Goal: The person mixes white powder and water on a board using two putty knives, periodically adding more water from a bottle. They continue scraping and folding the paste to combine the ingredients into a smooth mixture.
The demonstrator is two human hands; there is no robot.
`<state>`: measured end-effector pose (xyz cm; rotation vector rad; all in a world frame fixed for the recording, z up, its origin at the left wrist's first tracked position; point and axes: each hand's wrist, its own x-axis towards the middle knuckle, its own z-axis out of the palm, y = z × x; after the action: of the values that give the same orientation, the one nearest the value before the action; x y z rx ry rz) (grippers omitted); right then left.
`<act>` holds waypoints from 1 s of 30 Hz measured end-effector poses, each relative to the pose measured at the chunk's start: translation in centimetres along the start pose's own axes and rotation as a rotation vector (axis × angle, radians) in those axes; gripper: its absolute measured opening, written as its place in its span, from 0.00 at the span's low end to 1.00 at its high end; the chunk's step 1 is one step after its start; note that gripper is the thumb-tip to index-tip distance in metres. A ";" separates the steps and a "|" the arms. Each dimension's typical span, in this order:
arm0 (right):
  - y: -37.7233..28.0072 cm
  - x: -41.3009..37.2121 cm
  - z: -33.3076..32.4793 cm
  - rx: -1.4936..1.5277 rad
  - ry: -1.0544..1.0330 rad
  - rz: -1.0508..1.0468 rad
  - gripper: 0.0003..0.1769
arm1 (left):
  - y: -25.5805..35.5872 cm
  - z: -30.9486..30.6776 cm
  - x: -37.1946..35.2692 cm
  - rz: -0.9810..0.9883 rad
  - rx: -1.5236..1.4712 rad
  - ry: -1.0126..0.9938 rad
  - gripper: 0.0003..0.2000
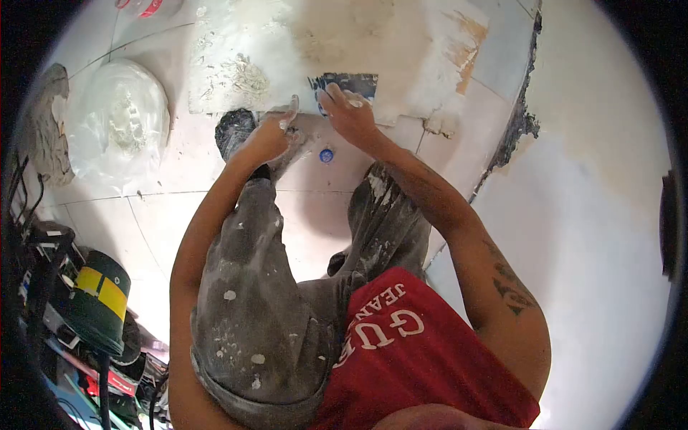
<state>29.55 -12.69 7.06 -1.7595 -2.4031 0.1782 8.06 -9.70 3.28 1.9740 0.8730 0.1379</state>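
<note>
My right hand [347,113] grips a dark, wide-bladed scraper [364,84], its fingers smeared with white paste. The blade rests on a flat board [344,43] coated with white and beige paste. Left of it, my left hand [269,137] hovers by the board's near edge, one white-smeared finger stretched out. Its other fingers are partly hidden, and I see nothing held in it. Close to that hand is a dark shoe [235,132]. A blue bottle cap [327,155] lies on the floor between my hands.
A clear plastic bag [122,118] with white material sits at left, beside a crumpled grey sack [50,125]. A dark bucket with a yellow band [100,297] stands among cables and tools at lower left. A pale wall [588,236] with a ragged dark edge runs along the right.
</note>
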 end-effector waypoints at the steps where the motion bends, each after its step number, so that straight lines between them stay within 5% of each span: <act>1: -0.5 0.9 0.2 -0.009 -0.005 0.035 0.16 | -0.6 0.7 0.0 0.035 0.003 0.028 0.28; 8: -2.1 6.8 1.9 -0.058 0.189 0.339 0.10 | 2.1 -2.2 0.0 -0.016 -0.119 -0.017 0.35; 10: -2.6 7.8 2.2 -0.097 0.241 0.437 0.10 | 1.4 -2.1 0.6 -0.086 -0.120 -0.149 0.29; 16: -1.1 10.1 -0.5 -0.085 0.068 0.674 0.22 | 1.1 -1.8 0.0 -0.092 -0.156 -0.096 0.32; 19: 4.8 10.3 -3.1 0.032 -0.102 0.558 0.24 | 0.9 -1.8 -0.1 -0.102 -0.161 -0.114 0.35; 27: 13.8 10.8 -8.0 0.616 -0.185 0.731 0.22 | 0.9 -1.2 -0.1 -0.095 -0.122 -0.094 0.40; 30: 12.8 10.4 -8.6 0.410 -0.058 0.506 0.21 | 0.5 -1.2 -0.1 -0.048 -0.188 -0.043 0.38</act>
<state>40.14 1.11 13.65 -2.1162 -1.7318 0.7291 7.71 -9.03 4.35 1.7740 0.8479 0.1442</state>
